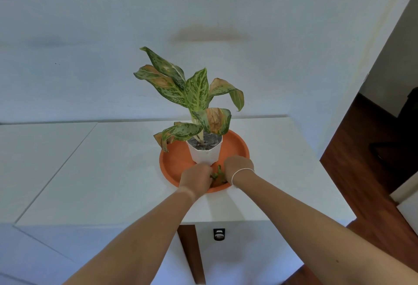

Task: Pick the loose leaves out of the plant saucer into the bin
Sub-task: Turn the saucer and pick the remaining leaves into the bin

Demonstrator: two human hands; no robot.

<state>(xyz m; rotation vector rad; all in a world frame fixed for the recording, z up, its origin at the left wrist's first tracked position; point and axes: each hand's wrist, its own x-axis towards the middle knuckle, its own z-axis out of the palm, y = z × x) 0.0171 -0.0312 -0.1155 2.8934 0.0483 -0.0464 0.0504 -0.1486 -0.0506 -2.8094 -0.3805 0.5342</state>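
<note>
A round orange saucer [174, 162] lies on the white cabinet top and carries a white pot [204, 154] with a spotted green plant [196, 94]. Loose green leaves [218, 175] lie at the saucer's near edge, in front of the pot. My left hand [196, 179] is curled down onto the leaves from the left, its fingertips among them. My right hand [237, 167], with a thin white bracelet at the wrist, reaches in from the right, fingers bent down and hidden behind the hand. No bin is in view.
The white cabinet top [101, 171] runs left and ends at a front edge just below the saucer. A white wall [113, 35] stands behind. A doorway with dark wooden floor [362, 160] opens at the right. A small black latch [219, 234] sits on the cabinet front.
</note>
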